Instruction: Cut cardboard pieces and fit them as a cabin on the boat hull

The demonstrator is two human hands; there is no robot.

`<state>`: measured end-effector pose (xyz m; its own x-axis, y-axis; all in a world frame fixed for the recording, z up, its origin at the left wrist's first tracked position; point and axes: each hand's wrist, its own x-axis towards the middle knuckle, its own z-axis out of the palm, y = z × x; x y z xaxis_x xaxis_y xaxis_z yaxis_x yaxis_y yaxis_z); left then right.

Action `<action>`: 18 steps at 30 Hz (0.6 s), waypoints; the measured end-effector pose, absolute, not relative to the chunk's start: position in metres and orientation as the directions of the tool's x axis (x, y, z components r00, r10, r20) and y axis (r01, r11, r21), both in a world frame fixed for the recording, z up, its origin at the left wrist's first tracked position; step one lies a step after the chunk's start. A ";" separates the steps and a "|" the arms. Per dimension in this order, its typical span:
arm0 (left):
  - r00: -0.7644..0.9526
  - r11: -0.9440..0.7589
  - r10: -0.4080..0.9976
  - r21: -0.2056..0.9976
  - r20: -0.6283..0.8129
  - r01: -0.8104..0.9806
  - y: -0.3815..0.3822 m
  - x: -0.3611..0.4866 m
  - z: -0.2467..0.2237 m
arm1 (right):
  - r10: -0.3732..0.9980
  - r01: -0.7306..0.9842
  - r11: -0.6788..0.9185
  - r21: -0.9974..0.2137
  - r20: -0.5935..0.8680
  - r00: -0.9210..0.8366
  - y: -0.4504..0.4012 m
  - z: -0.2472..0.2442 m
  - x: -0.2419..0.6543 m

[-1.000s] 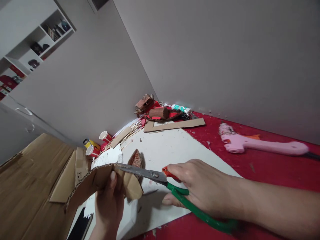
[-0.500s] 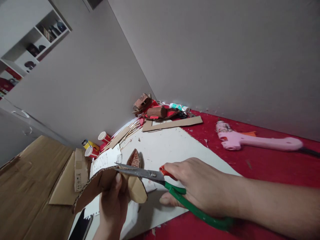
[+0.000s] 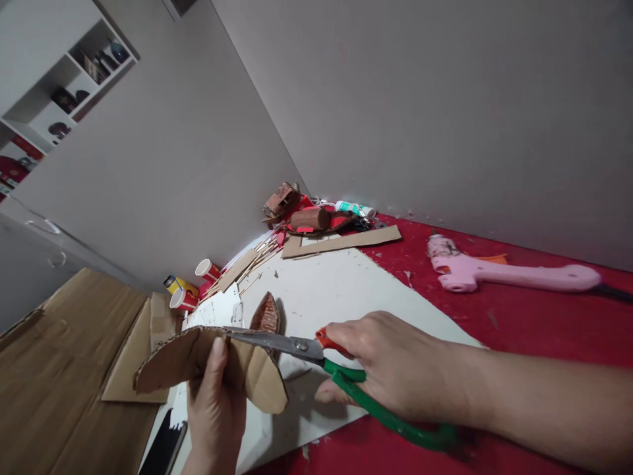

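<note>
My left hand (image 3: 217, 402) grips a curved piece of brown cardboard (image 3: 168, 363) from below, its thumb pressed on the near face. Wrapped round the orange and green handles of a pair of scissors (image 3: 301, 344) is my right hand (image 3: 395, 369). The scissor blades point left and lie along the top edge of the cardboard, near my left thumb; they look nearly closed. Behind the cardboard, a small boat-shaped brown piece (image 3: 267, 313) rests on the white sheet (image 3: 336, 290).
A pink glue gun (image 3: 519, 274) lies on the red table (image 3: 524, 330) at right. Further back are a cardboard strip (image 3: 351, 243), thin sticks (image 3: 257, 260), paper cups (image 3: 184, 300) and a brown cylinder (image 3: 310, 219). Large cardboard (image 3: 64, 369) stands at left; a dark blade-like tool (image 3: 163, 445) lies near it.
The cardboard has tilted so more of its near face shows, and my left hand has shifted slightly left. The scissor blades have drawn closer together at the cardboard's edge.
</note>
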<state>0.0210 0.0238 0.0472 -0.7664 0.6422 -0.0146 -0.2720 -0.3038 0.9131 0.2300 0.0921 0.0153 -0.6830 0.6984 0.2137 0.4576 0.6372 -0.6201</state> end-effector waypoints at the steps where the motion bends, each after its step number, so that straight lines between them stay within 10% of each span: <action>1: -0.768 -0.304 0.640 0.913 -0.017 -0.273 0.024 0.022 0.047 | 0.699 0.471 0.646 -0.601 0.218 -0.681 0.092 0.015 0.230; 18: -0.732 -0.241 0.676 0.915 -0.081 -0.324 0.024 0.029 0.044 | 0.672 0.469 0.704 -0.533 0.287 -0.683 0.094 0.009 0.229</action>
<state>0.0294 0.0238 0.0438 -0.7324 0.6761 -0.0808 -0.3236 -0.2412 0.9150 0.2294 0.0937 0.0085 -0.6831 0.6717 0.2868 0.4691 0.7045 -0.5326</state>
